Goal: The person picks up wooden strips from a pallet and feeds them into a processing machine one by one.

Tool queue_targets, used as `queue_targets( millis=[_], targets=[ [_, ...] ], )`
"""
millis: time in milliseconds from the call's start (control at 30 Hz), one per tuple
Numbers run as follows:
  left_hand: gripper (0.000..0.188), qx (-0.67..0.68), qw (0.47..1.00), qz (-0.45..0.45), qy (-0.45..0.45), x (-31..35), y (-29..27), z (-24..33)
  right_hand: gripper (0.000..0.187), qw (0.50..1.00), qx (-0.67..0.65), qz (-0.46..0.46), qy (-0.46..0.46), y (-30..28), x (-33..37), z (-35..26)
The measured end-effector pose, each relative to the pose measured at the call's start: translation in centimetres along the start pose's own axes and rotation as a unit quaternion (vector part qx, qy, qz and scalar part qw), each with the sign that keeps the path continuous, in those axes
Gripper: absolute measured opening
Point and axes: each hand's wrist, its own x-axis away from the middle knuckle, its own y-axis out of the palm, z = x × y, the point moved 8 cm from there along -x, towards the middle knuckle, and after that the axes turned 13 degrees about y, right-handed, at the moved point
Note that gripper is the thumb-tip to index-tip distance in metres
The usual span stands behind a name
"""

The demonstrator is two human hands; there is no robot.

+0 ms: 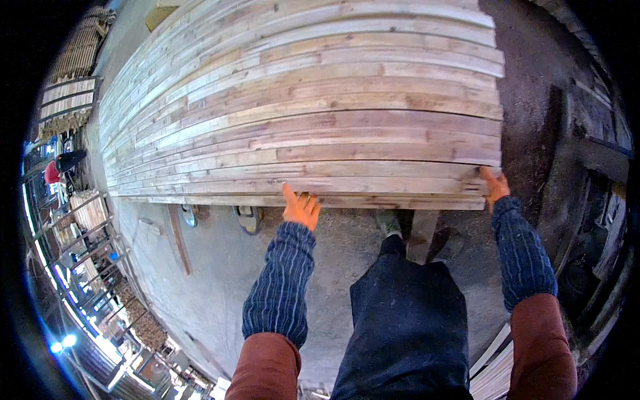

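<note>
A wide stack of long wooden planks (313, 107) fills the upper middle of the view, running away to the left. My left hand (301, 208) reaches up to the near edge of the stack, fingers spread against the nearest plank (373, 200). My right hand (495, 187) grips the same plank's right end at the corner of the stack, thumb on top. Both forearms wear striped blue sleeves over reddish ones. My dark apron and one shoe (389, 223) show below the stack.
The concrete floor (220, 267) is dusted with sawdust. A loose wooden strip (179, 240) lies under the stack's edge. More plank stacks and racks (67, 107) stand at far left, where a person in red (53, 172) bends. Dark machinery (587, 187) stands right.
</note>
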Motion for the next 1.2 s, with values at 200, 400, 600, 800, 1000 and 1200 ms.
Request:
queue_targets(
  millis=[200,400,600,800,1000,1200],
  targets=[
    [0.092,0.094,0.996,-0.011,0.006,-4.8,0.2,-1.7,0.063,0.966,-0.217,0.070,0.120,-1.8,-1.3,3.5],
    [0.094,0.178,0.984,0.003,0.001,-1.4,2.2,-0.9,0.053,0.973,-0.029,0.163,0.163,-3.8,1.9,7.2],
    [0.090,0.196,0.979,0.057,-0.003,0.2,-3.5,-2.1,0.042,0.963,0.088,0.068,0.244,-1.4,5.8,9.3],
    [0.073,0.198,0.978,0.069,-0.006,4.6,-6.6,-3.1,0.055,0.911,0.408,0.006,0.060,7.3,10.8,-2.4],
    [0.065,0.246,0.967,0.043,-0.049,7.5,-4.3,-4.8,0.062,0.848,0.353,0.340,0.200,-1.8,7.3,0.7],
    [0.070,0.175,0.981,0.076,-0.039,6.4,-3.5,-4.8,0.074,0.974,0.191,0.101,0.062,-1.5,-3.2,4.0]
  ],
)
